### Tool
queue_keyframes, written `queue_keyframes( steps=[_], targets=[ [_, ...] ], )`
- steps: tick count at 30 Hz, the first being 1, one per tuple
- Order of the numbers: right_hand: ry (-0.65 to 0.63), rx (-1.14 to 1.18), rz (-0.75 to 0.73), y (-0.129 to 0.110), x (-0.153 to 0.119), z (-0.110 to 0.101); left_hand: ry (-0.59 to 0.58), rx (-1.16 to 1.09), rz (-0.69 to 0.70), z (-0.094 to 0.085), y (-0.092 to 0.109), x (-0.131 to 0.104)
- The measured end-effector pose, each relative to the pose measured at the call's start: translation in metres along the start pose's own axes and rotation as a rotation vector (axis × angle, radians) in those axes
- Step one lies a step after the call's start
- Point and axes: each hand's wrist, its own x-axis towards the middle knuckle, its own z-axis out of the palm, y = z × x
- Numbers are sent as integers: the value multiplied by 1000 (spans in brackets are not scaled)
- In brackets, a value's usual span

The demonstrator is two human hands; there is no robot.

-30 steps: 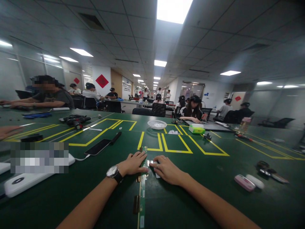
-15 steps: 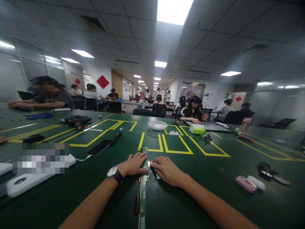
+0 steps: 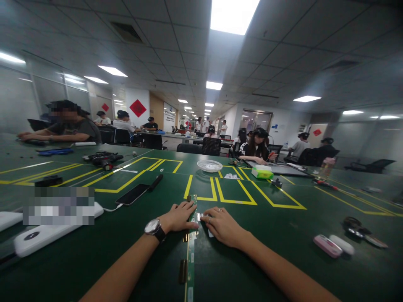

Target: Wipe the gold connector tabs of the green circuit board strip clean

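Note:
A long, narrow green circuit board lies on the table, running away from me, with brown flex tabs along its left edge. My left hand, a watch on its wrist, lies across the far part of the board; its fingers and thumb hold it down. On the board's right side, my right hand pinches what looks like a flat cable with a silvery connector end against the board's edge. A pale part shows below those fingers. Whether the connector is seated cannot be seen.
A phone on a white cable and a white power bank-like case lie left. Ahead stands a clear plastic dish beside a green tissue pack. Earbud-like cases lie right. Other people sit beyond the table.
The whole view has shifted slightly, so everything appears a little further right. Both hands keep nearly the same place on the board and the connector.

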Motion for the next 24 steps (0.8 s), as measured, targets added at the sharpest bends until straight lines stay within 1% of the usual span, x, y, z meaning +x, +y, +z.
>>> queue_keyframes(
  steps=[8, 18, 24],
  targets=[
    [-7, -35, 26, 3, -1, 1, -21, 25, -36, -3, 3, -2],
    [12, 5, -22, 5, -2, 1, -23, 23, -19, 5, -3, 2],
    [15, 35, -38, 5, -2, 1, -36, 12, -21, 3, 0, 2]
  ],
)
